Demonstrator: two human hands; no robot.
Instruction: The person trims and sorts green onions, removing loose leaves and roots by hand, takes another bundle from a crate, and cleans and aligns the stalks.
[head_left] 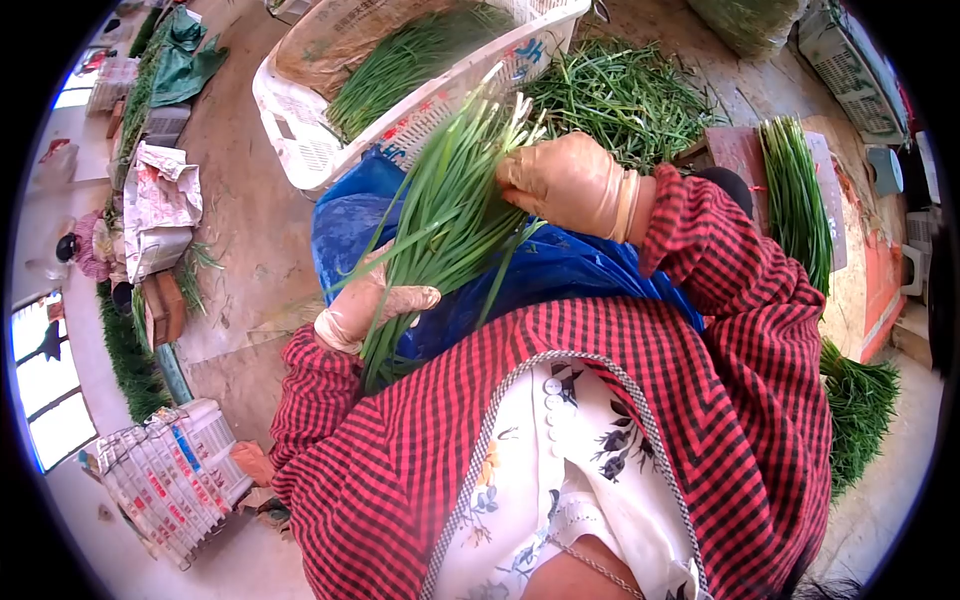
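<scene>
A loose bunch of garlic chives (450, 200) lies across my lap, pale stem ends up and green leaves hanging down. My left hand (375, 300), in a thin glove, is wrapped round the leaf end with the thumb across the front. At the stem end my right hand (570, 185), gloved too, has its fingers pinched on the chives at the bunch's edge. A blue plastic apron (590, 265) covers my knees beneath them. Just beyond the hands stands a white plastic basket (305, 150) with more chives and brown lining inside.
A heap of loose green leaves (630, 100) lies on the floor ahead. To the right, a tied chive bundle (798, 195) rests on a low stool (735, 150), with another bundle (858, 410) nearer me. Stacked white crates (175, 480) stand at left; another person (90, 245) is farther off.
</scene>
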